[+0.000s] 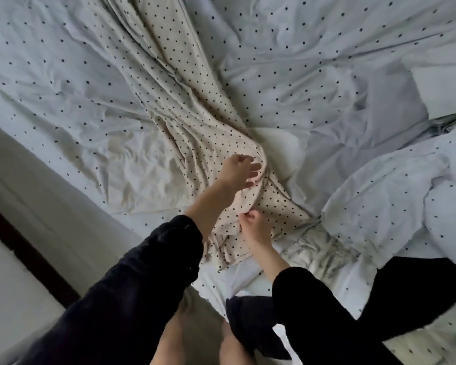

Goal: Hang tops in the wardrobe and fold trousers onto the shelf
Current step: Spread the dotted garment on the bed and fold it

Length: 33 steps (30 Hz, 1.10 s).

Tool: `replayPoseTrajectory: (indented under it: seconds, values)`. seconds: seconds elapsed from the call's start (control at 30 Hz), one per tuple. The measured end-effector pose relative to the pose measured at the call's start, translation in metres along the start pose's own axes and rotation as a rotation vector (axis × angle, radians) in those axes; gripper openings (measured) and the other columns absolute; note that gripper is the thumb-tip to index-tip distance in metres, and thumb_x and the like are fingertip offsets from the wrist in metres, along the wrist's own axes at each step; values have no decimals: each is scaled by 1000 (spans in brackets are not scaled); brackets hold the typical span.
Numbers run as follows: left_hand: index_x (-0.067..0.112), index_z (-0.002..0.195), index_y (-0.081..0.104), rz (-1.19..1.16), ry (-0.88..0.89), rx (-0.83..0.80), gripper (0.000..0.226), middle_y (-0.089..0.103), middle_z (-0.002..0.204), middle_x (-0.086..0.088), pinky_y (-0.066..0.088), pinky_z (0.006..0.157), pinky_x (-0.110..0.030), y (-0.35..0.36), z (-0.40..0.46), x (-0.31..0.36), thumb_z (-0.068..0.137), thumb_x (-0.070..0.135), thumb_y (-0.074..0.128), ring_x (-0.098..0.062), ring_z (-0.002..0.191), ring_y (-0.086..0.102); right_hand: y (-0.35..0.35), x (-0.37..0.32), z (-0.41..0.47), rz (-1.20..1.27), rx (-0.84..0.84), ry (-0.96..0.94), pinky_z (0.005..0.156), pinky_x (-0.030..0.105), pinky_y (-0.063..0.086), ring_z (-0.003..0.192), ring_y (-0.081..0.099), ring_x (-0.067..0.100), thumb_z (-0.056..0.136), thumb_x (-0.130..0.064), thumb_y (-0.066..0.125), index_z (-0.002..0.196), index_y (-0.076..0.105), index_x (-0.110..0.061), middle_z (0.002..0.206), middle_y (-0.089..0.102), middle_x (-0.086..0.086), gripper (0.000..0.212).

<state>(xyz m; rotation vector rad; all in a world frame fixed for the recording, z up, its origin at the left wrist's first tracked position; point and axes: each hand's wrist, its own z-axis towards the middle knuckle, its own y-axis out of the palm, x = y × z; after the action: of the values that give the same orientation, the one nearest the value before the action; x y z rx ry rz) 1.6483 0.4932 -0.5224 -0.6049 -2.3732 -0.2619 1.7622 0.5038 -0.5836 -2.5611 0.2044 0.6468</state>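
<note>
A long beige garment with small black dots lies stretched across the bed, running from the top centre down to the near edge. My left hand reaches over its bunched lower part with the fingers spread, touching the fabric. My right hand pinches a fold of the same garment near its lower end. Both arms wear dark sleeves. Whether the garment is a top or trousers cannot be told.
The bed is covered by a crumpled white sheet with black dots. A rumpled white duvet lies at the right. A black garment lies at the near right edge. The floor and a dark strip run along the left.
</note>
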Motion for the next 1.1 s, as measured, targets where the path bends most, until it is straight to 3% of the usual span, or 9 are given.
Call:
replayPoseTrajectory:
  seconds: [0.1, 0.2, 0.37, 0.47, 0.57, 0.73, 0.9, 1.0, 1.1]
  values:
    - [3, 118, 52, 160, -25, 119, 25, 64, 103, -5, 50, 80, -33, -23, 1, -38, 97, 5, 38, -18, 88, 57, -6, -2, 2, 148, -29, -94, 66, 28, 40, 67, 54, 16, 92, -34, 56, 84, 57, -8, 74, 60, 4, 27]
    - [9, 107, 59, 339, 15, 300, 23, 66, 100, 0, 49, 75, -30, -47, -13, -76, 91, 1, 45, -13, 81, 57, -8, -9, 5, 89, -76, -112, 70, 33, 44, 76, 59, 25, 95, -38, 53, 92, 64, -1, 86, 66, 16, 39]
    - [11, 125, 52, 511, 37, 436, 33, 57, 123, -2, 42, 83, -24, -77, -27, -108, 92, 16, 54, -16, 107, 54, -14, -17, 20, 136, -89, 21, 63, 28, 36, 68, 47, 20, 93, -16, 48, 79, 57, -7, 72, 53, 7, 19]
    - [14, 137, 36, 374, -142, 294, 56, 52, 117, -1, 46, 63, -22, -86, -32, -111, 90, 32, 60, -13, 88, 56, -23, -12, 21, 267, -4, 135, 73, 31, 42, 82, 55, 22, 100, -22, 33, 112, 54, -5, 92, 58, 6, 30]
    - [17, 133, 42, 376, -230, 194, 56, 56, 104, -1, 45, 66, -24, -87, -39, -115, 86, 34, 66, -15, 87, 57, -41, -1, 19, 215, 35, 91, 86, 33, 41, 106, 54, 24, 103, -28, 29, 132, 46, -3, 119, 56, 9, 41]
    - [12, 115, 50, 206, -322, 265, 33, 61, 87, -5, 54, 68, -30, -77, -54, -123, 85, 15, 65, -17, 73, 59, -82, 15, 11, 15, -139, -41, 71, 27, 45, 82, 58, 17, 94, -32, 54, 98, 58, -6, 91, 61, 4, 26]
    - [7, 82, 63, 106, -329, 231, 22, 62, 79, -7, 52, 66, -25, -66, -71, -125, 94, 22, 54, -16, 64, 58, -115, 14, 10, -116, -180, -45, 95, 54, 45, 105, 58, 43, 83, -28, 67, 106, 60, 11, 111, 61, 29, 46]
    - [3, 86, 62, -119, -293, 225, 22, 63, 84, -13, 55, 80, -35, -56, -76, -120, 96, 19, 50, -24, 77, 61, -132, 3, 4, -29, -119, -139, 69, 38, 44, 71, 52, 34, 81, -29, 64, 87, 56, 11, 77, 52, 24, 42]
    - [2, 90, 57, -156, -319, 213, 20, 61, 79, -11, 58, 62, -27, -44, -76, -124, 97, 19, 50, -21, 68, 61, -144, 2, 7, 4, -87, -192, 60, 28, 32, 69, 43, 18, 83, -29, 65, 80, 50, -6, 74, 46, 7, 27]
